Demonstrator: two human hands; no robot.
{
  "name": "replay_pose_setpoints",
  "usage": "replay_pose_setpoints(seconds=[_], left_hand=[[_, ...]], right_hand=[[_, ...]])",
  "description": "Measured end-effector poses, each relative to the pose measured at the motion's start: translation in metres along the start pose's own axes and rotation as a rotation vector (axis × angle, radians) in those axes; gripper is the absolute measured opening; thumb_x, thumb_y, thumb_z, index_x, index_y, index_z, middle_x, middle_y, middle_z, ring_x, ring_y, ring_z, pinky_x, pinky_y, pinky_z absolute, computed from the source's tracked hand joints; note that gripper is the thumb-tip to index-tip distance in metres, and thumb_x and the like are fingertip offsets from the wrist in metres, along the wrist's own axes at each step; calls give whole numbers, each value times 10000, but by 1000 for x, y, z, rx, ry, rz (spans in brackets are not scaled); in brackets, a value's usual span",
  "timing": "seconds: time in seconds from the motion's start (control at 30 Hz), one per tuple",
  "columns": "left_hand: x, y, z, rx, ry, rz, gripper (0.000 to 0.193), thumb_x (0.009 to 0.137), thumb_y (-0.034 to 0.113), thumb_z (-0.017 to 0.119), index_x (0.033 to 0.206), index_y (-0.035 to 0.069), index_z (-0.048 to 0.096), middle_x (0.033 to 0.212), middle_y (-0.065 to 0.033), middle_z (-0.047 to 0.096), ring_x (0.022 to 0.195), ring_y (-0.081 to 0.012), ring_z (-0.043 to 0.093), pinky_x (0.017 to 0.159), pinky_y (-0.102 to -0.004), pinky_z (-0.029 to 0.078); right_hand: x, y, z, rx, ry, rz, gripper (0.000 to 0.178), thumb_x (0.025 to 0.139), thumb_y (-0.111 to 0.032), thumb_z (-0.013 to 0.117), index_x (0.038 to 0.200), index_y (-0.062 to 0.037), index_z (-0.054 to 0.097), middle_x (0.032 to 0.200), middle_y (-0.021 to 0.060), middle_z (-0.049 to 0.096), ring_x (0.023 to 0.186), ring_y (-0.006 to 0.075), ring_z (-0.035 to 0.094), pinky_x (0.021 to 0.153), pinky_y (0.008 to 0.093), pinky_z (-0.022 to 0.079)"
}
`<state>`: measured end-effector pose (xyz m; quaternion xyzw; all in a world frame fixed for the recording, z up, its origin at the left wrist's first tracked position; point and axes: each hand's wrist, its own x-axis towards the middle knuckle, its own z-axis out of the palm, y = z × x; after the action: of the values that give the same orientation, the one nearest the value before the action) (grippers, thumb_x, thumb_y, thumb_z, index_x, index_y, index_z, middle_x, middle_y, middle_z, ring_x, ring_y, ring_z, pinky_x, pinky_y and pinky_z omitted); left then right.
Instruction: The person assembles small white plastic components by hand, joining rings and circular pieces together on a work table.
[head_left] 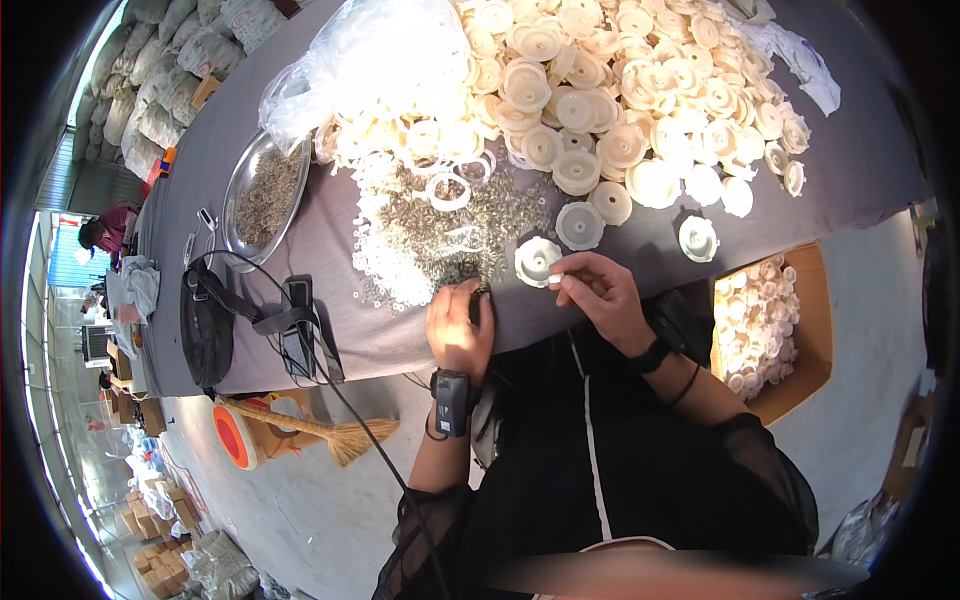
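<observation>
A metal tray (231,213) holds small brownish parts; a cardboard box (815,325) holds cream discs (757,325). One pale disc (537,261) lies between the hands, just beside the right hand (607,300) — its fingertips pinch a small white piece (556,282). The left hand (459,332) curls beside heaped parts (425,235) — its grip I cannot tell.

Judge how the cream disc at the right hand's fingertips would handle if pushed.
The cream disc looks like moulded plastic, so probably stiff and light for its size. With its broad face upward, it would likely slide rather than roll.
</observation>
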<state>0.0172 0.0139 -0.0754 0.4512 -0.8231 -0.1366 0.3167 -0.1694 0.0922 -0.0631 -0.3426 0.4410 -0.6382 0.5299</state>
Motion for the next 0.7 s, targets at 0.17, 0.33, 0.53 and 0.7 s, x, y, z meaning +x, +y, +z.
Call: replay_pose_setpoints(seconds=[0.17,0.33,0.53,0.7], left_hand=[[3,2,-5,87,-21,-14,203,729,93,630,926,53,603,854,-98,558,833,-289,545,757,-383,427],[7,0,-4,46,60,83,243,713,74,636,954,60,608,877,-111,545,832,-288,536,752,-384,429],[10,4,4,52,-68,202,225,698,46,649,918,92,638,823,-76,518,802,-254,521,735,-355,414],[18,8,7,-68,13,179,123,717,57,620,837,86,620,874,-61,538,812,-252,519,729,-359,400]], right_hand=[[0,3,1,-42,-12,7,161,878,-50,514,1021,3,567,860,47,612,725,70,561,664,189,455],[-1,3,0,-30,23,-16,146,881,-32,506,1009,8,564,837,58,614,703,68,551,650,182,448],[-2,5,3,5,9,-10,160,868,-39,533,1018,8,564,859,48,610,747,76,572,671,195,467],[2,6,3,-2,3,12,164,860,-38,544,1016,10,564,862,47,611,737,74,573,672,193,466]])
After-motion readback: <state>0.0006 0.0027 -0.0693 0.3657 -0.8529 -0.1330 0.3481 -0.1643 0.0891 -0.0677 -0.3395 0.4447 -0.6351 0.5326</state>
